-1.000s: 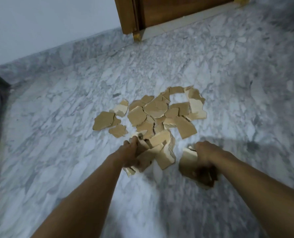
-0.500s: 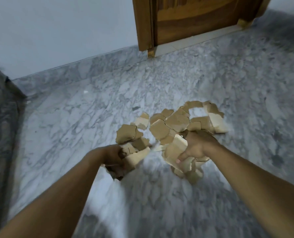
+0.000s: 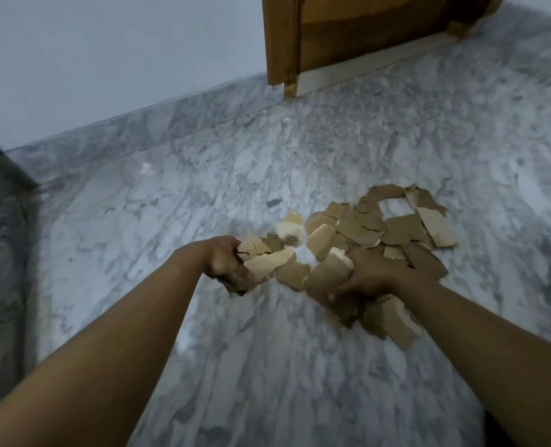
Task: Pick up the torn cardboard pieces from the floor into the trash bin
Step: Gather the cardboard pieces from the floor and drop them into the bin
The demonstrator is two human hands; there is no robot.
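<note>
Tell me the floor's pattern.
The floor is grey-and-white veined marble, clearest in the head view.

Both hands are closing in on the pile together now. The left hand (image 3: 224,262), which a second ago was gripping pieces at the pile's near edge, is clutching a smaller bunch at its left side. The right hand (image 3: 369,275), earlier off to the right with one scrap, is pressing into the torn cardboard pieces (image 3: 393,227), gathering a thick stack against its palm.
</note>
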